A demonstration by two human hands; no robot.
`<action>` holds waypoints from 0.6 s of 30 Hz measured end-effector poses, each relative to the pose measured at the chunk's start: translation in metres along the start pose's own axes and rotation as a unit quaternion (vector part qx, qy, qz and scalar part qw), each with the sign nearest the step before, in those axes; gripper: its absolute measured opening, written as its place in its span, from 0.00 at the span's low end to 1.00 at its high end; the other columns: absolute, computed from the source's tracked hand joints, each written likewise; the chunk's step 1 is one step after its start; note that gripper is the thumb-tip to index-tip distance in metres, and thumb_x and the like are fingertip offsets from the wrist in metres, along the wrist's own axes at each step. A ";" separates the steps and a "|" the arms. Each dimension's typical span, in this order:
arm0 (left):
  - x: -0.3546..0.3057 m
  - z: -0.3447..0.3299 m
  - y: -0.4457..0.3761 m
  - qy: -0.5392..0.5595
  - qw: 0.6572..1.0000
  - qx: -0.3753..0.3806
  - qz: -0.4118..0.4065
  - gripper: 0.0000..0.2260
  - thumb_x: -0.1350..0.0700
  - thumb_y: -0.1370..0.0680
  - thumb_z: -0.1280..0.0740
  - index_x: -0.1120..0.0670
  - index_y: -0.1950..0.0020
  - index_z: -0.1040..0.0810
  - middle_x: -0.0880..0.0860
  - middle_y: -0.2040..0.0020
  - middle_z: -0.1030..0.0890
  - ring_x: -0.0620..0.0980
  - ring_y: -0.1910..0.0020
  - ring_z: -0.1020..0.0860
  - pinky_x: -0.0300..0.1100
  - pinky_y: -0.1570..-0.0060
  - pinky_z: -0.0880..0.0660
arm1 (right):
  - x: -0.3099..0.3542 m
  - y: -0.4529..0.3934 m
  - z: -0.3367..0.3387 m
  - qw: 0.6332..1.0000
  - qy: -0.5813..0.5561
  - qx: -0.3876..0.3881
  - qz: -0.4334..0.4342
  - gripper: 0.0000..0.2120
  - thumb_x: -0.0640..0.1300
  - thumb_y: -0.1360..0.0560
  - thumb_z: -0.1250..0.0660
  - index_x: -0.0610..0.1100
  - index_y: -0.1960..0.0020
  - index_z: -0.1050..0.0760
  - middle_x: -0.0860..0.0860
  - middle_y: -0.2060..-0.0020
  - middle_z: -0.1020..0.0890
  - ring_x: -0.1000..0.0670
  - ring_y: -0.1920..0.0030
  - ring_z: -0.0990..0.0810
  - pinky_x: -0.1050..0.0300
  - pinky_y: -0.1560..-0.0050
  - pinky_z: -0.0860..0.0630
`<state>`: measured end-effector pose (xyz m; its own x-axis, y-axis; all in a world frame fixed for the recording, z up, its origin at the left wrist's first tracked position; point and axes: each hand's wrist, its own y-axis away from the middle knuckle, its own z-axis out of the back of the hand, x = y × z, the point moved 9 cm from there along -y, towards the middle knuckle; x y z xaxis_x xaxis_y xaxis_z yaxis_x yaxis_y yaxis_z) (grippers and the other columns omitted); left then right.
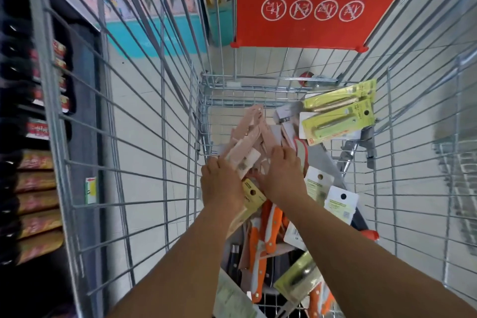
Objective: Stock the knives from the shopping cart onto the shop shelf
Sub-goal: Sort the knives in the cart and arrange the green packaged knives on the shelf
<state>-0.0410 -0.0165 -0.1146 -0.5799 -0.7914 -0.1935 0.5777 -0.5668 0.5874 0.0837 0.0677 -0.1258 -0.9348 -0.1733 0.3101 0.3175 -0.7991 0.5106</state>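
Both my arms reach down into the wire shopping cart (pixel 160 100). My left hand (pixel 222 186) grips a bundle of pale pink carded knives (pixel 249 142) from its left side. My right hand (pixel 282 174) lies on the same bundle from the right, fingers curled over the packs. Below my hands lie orange-handled knives (pixel 260 242). Green-carded knives (pixel 338 116) lean at the cart's far right corner. White-carded packs (pixel 340 201) lie right of my right wrist.
A red child-seat flap (pixel 309 8) with warning icons hangs at the cart's far end. A dark shop shelf (pixel 38 162) with packaged goods stands to the left of the cart. Pale floor tiles show through the wires. Another cart (pixel 462 175) stands at right.
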 end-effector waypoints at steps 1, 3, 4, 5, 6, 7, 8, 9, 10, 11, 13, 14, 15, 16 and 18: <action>0.002 -0.001 0.000 0.003 1.000 0.000 0.005 0.20 0.55 0.20 0.40 0.61 0.30 0.37 0.59 0.33 0.36 0.56 0.36 0.35 0.47 0.36 0.33 | -0.003 0.000 0.000 1.000 0.000 -0.005 -0.003 0.25 0.50 0.24 0.34 0.40 0.33 0.37 0.42 0.37 0.33 0.40 0.36 0.33 0.50 0.39 0.32; 0.004 -0.001 0.001 -0.004 1.000 0.000 0.005 0.20 0.52 0.20 0.40 0.61 0.32 0.35 0.59 0.36 0.32 0.56 0.38 0.32 0.46 0.41 0.31 | -0.011 0.002 0.000 1.000 -0.004 -0.002 -0.023 0.20 0.44 0.24 0.36 0.38 0.35 0.36 0.41 0.39 0.31 0.39 0.38 0.30 0.49 0.42 0.30; 0.003 0.001 0.003 -0.008 1.000 0.000 -0.002 0.19 0.51 0.20 0.40 0.61 0.34 0.33 0.58 0.38 0.30 0.55 0.40 0.30 0.45 0.43 0.30 | -0.014 0.003 0.000 0.999 -0.012 0.001 -0.034 0.20 0.43 0.24 0.36 0.38 0.36 0.36 0.41 0.40 0.30 0.40 0.39 0.30 0.50 0.43 0.30; 0.001 0.003 0.004 -0.004 1.000 -0.001 -0.012 0.17 0.51 0.20 0.40 0.60 0.36 0.31 0.58 0.41 0.28 0.55 0.42 0.29 0.45 0.46 0.30 | -0.017 0.004 0.000 0.999 -0.022 0.005 -0.041 0.20 0.43 0.25 0.35 0.38 0.36 0.35 0.41 0.40 0.29 0.40 0.39 0.29 0.50 0.43 0.29; 0.000 0.007 0.006 0.012 1.000 -0.007 -0.019 0.15 0.52 0.20 0.40 0.60 0.38 0.30 0.57 0.44 0.26 0.54 0.45 0.27 0.44 0.51 0.29 | -0.018 0.006 0.001 0.998 -0.036 0.003 -0.043 0.21 0.44 0.25 0.33 0.39 0.36 0.35 0.42 0.41 0.29 0.40 0.39 0.30 0.50 0.43 0.30; 0.000 0.012 0.007 0.041 0.999 -0.015 -0.020 0.11 0.54 0.20 0.40 0.59 0.41 0.28 0.55 0.49 0.25 0.53 0.51 0.26 0.41 0.58 0.29 | -0.018 0.008 0.001 0.997 -0.057 -0.002 -0.042 0.22 0.44 0.26 0.33 0.39 0.36 0.34 0.43 0.41 0.29 0.41 0.39 0.30 0.50 0.42 0.30; 0.001 0.016 0.007 0.079 0.996 -0.023 -0.016 0.08 0.55 0.19 0.40 0.58 0.45 0.28 0.54 0.54 0.25 0.52 0.57 0.26 0.39 0.64 0.32 | -0.016 0.011 0.005 0.995 -0.090 -0.016 -0.036 0.22 0.45 0.26 0.33 0.40 0.36 0.33 0.43 0.41 0.29 0.42 0.39 0.30 0.51 0.42 0.31; 0.002 0.021 0.007 0.121 0.992 -0.028 -0.009 0.05 0.56 0.19 0.40 0.57 0.49 0.28 0.52 0.57 0.25 0.50 0.61 0.27 0.39 0.67 0.34 | -0.013 0.014 0.010 0.990 -0.132 -0.031 -0.028 0.20 0.45 0.26 0.33 0.41 0.36 0.32 0.45 0.42 0.28 0.44 0.41 0.29 0.52 0.42 0.31; 0.001 0.024 0.007 0.159 0.987 -0.028 -0.006 0.03 0.57 0.20 0.39 0.56 0.52 0.30 0.52 0.59 0.25 0.49 0.64 0.28 0.39 0.68 0.35 | -0.010 0.016 0.013 0.982 -0.183 -0.042 -0.022 0.17 0.46 0.25 0.34 0.43 0.38 0.31 0.48 0.45 0.26 0.46 0.44 0.27 0.54 0.45 0.30; -0.003 0.027 0.007 0.193 0.981 -0.024 -0.008 0.04 0.57 0.20 0.38 0.55 0.54 0.31 0.51 0.61 0.26 0.47 0.66 0.29 0.39 0.69 0.35 | -0.008 0.019 0.015 0.969 -0.242 -0.039 -0.029 0.13 0.46 0.24 0.35 0.46 0.41 0.29 0.51 0.50 0.24 0.49 0.49 0.25 0.56 0.50 0.28; -0.018 0.030 0.009 0.263 0.965 0.001 -0.017 0.05 0.58 0.21 0.37 0.53 0.55 0.33 0.49 0.63 0.29 0.44 0.68 0.30 0.36 0.71 0.36 | -0.006 0.024 0.010 0.923 -0.377 0.005 -0.082 0.08 0.47 0.24 0.35 0.48 0.46 0.27 0.54 0.55 0.19 0.53 0.55 0.20 0.56 0.55 0.23; -0.025 0.030 0.011 0.290 0.957 0.018 -0.018 0.05 0.58 0.21 0.37 0.53 0.54 0.33 0.48 0.63 0.29 0.43 0.68 0.30 0.34 0.73 0.36 | -0.006 0.027 0.005 0.891 -0.439 0.028 -0.117 0.08 0.46 0.24 0.35 0.47 0.46 0.25 0.52 0.54 0.17 0.52 0.55 0.19 0.53 0.53 0.21; -0.032 0.027 0.013 0.303 0.952 0.034 -0.017 0.04 0.58 0.20 0.38 0.54 0.53 0.33 0.49 0.62 0.28 0.43 0.68 0.29 0.32 0.75 0.35 | -0.008 0.028 0.003 0.867 -0.476 0.041 -0.142 0.08 0.46 0.24 0.35 0.47 0.46 0.23 0.51 0.54 0.17 0.50 0.55 0.17 0.49 0.51 0.19; -0.036 0.025 0.015 0.302 0.952 0.044 -0.019 0.03 0.57 0.20 0.39 0.54 0.52 0.32 0.48 0.63 0.28 0.42 0.69 0.29 0.31 0.78 0.35 | -0.012 0.027 0.006 0.859 -0.486 0.035 -0.154 0.07 0.45 0.24 0.35 0.47 0.46 0.23 0.50 0.54 0.16 0.48 0.54 0.17 0.46 0.50 0.19; -0.039 0.019 0.017 0.253 0.966 0.037 -0.035 0.08 0.54 0.19 0.41 0.57 0.53 0.29 0.48 0.66 0.28 0.42 0.72 0.29 0.33 0.79 0.37 | -0.030 0.023 0.027 0.859 -0.478 -0.024 -0.181 0.05 0.45 0.23 0.36 0.48 0.48 0.24 0.50 0.56 0.17 0.47 0.55 0.18 0.43 0.50 0.20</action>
<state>-0.0200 0.0089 -0.0821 -0.2495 -0.7733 -0.5828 0.4936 -0.6194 0.6105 0.1234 0.0705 -0.1019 -0.4046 0.6256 0.6670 0.0046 -0.7280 0.6856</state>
